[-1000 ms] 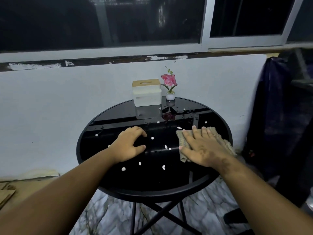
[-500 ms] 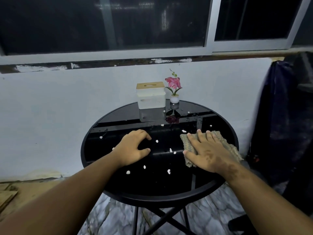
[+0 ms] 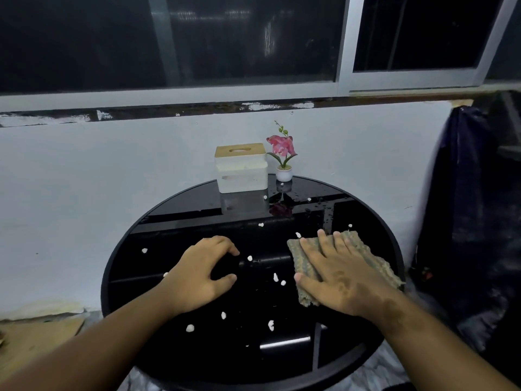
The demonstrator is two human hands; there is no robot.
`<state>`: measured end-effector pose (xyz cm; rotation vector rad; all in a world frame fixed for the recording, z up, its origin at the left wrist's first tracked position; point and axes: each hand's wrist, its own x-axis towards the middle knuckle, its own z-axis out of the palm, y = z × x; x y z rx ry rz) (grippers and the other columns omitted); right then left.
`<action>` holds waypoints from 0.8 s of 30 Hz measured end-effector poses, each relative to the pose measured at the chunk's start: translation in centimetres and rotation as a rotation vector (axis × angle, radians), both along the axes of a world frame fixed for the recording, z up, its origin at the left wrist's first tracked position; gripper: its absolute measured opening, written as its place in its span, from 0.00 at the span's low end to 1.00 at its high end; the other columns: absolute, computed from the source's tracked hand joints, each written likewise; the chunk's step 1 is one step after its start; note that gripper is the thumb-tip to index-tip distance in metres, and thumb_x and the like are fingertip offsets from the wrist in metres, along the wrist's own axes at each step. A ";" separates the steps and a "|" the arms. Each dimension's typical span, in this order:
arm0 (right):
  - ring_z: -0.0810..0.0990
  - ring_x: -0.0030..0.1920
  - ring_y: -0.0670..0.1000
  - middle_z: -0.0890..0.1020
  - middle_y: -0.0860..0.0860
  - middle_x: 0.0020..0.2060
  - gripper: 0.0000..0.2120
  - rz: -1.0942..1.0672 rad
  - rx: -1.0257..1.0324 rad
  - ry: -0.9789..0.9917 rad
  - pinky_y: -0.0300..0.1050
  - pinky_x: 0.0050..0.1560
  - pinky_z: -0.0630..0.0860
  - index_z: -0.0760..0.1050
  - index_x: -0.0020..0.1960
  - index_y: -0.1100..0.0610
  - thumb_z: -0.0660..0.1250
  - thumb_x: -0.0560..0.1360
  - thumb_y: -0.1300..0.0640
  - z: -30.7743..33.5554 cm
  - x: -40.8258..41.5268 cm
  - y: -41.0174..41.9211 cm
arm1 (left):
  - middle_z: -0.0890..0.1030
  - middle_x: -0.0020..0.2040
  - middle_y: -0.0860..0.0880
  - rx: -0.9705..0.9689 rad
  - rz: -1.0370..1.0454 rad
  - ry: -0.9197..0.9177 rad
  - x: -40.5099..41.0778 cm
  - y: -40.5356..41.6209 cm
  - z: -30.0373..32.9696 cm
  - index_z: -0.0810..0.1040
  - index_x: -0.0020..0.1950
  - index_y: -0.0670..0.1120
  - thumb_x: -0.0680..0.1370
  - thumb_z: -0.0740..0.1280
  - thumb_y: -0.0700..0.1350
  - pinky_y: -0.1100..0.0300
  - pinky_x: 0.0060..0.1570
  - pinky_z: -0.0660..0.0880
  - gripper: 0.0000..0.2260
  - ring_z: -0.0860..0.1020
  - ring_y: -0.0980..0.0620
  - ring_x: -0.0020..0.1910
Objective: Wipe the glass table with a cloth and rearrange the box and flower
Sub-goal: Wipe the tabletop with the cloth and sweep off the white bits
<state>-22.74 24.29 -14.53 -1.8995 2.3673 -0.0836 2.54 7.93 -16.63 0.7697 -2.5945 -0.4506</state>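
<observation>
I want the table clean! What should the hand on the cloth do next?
Probably slide the right hand, lying flat on the cloth, leftward across the glass table toward the white crumbs just beside it. Many crumbs dot the middle, and the box and flower stand at the back, out of the way.

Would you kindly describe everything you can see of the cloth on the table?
The cloth is a greenish-tan, coarse-woven rag, roughly rectangular with a ragged right edge. It lies flat on the right half of the round black glass table. The right hand rests on it, palm down with fingers spread straight, covering its middle. Small white crumbs lie just to its left.
</observation>
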 end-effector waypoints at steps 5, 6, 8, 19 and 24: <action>0.31 0.77 0.54 0.33 0.50 0.77 0.42 -0.001 -0.018 0.037 0.45 0.72 0.31 0.33 0.77 0.41 0.36 0.69 0.24 -0.3 -0.7 4.0 | 0.70 0.64 0.67 -0.018 0.005 0.008 0.1 -0.2 -0.3 0.73 0.62 0.60 0.71 0.64 0.62 0.56 0.66 0.66 0.21 0.67 0.65 0.66; 0.32 0.77 0.53 0.33 0.49 0.77 0.44 -0.016 -0.008 0.055 0.44 0.71 0.31 0.33 0.77 0.41 0.34 0.66 0.24 -0.1 -1.4 4.5 | 0.69 0.64 0.68 -0.018 0.004 0.012 0.1 -0.2 -0.3 0.73 0.62 0.61 0.71 0.65 0.62 0.57 0.66 0.66 0.21 0.67 0.66 0.66; 0.33 0.77 0.53 0.33 0.49 0.77 0.46 -0.059 0.018 0.081 0.43 0.70 0.30 0.33 0.77 0.41 0.31 0.63 0.23 0.0 -2.8 4.7 | 0.69 0.64 0.68 -0.019 -0.001 0.016 0.0 -0.2 -0.2 0.73 0.62 0.61 0.70 0.65 0.62 0.57 0.65 0.66 0.20 0.67 0.66 0.66; 0.36 0.78 0.56 0.38 0.51 0.79 0.39 0.127 0.043 0.036 0.50 0.74 0.32 0.35 0.78 0.43 0.44 0.75 0.28 0.1 -1.3 -5.7 | 0.72 0.64 0.64 -0.010 0.020 0.005 -0.1 -0.3 -0.2 0.73 0.63 0.59 0.70 0.65 0.62 0.52 0.67 0.67 0.22 0.69 0.62 0.66; 0.31 0.77 0.52 0.35 0.49 0.78 0.37 0.276 0.019 -0.018 0.47 0.72 0.30 0.35 0.78 0.43 0.46 0.77 0.30 0.0 2.4 -2.0 | 0.70 0.71 0.60 -0.050 0.036 -0.046 -0.1 0.3 0.0 0.73 0.70 0.55 0.71 0.61 0.64 0.57 0.72 0.62 0.30 0.66 0.59 0.72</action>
